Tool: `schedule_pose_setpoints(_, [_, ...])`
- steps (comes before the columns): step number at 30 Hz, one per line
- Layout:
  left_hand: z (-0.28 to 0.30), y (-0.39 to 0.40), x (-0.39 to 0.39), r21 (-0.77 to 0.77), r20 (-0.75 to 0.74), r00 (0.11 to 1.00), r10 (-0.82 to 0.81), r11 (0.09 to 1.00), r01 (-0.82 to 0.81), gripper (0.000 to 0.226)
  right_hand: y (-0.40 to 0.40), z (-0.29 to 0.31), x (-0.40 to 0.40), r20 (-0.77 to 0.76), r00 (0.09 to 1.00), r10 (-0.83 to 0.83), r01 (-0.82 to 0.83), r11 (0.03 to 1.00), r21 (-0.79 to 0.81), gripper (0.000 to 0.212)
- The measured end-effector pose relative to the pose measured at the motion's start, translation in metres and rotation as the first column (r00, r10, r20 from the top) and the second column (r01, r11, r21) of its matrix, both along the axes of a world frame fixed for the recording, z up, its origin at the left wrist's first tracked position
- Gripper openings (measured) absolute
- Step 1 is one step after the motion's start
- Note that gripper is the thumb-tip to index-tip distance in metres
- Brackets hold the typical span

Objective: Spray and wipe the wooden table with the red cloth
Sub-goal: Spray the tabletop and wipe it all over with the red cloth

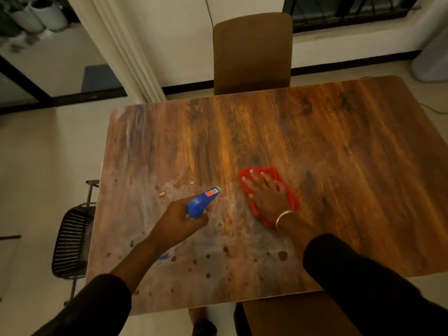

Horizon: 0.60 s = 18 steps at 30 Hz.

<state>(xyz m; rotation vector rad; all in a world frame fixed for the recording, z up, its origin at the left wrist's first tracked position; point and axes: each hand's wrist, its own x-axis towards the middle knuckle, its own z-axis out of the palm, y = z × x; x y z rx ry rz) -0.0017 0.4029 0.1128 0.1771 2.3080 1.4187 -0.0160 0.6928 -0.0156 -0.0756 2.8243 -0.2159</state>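
Note:
The wooden table (315,141) fills the middle of the view, with wet droplets and pale smears on its left and near parts. My left hand (179,221) grips a blue spray bottle (202,202) above the table, its nozzle pointing up and to the right. The bottle's body is hidden under my hand. To the right, my right hand (266,192) lies flat with fingers spread on the red cloth (288,192), pressing it onto the tabletop. A metal bangle sits on that wrist.
A brown chair (252,52) stands at the far edge of the table. A black mesh chair (70,241) stands off the table's left side. Another brown seat (291,314) is below the near edge. A white curtain (126,44) hangs at the back left.

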Motion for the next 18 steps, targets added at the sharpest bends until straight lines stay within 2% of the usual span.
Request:
schedule_pose_setpoints(4, [-0.007, -0.016, 0.006, -0.098, 0.106, 0.955, -0.277, 0.953, 0.287, 0.023, 0.012, 0.014, -0.038, 0.06, 0.98, -0.19, 0.193, 0.979, -0.061, 0.062])
schedule_pose_setpoints(8, [-0.014, -0.028, 0.002, -0.264, 0.077, 0.847, -0.526, 0.809, 0.526, 0.019, 0.006, 0.012, -0.033, 0.073, 0.973, -0.218, 0.223, 0.972, -0.07, 0.063])
schedule_pose_setpoints(12, [-0.015, -0.049, -0.002, -0.338, 0.103, 0.805, -0.584, 0.741, 0.58, 0.015, 0.007, 0.01, -0.018, 0.047, 0.98, -0.193, 0.196, 0.979, -0.059, 0.064])
schedule_pose_setpoints(18, [-0.016, -0.078, -0.009, -0.393, 0.071, 0.812, -0.579, 0.732, 0.556, 0.011, -0.005, -0.001, 0.015, 0.018, 0.981, -0.195, 0.195, 0.98, -0.034, 0.064])
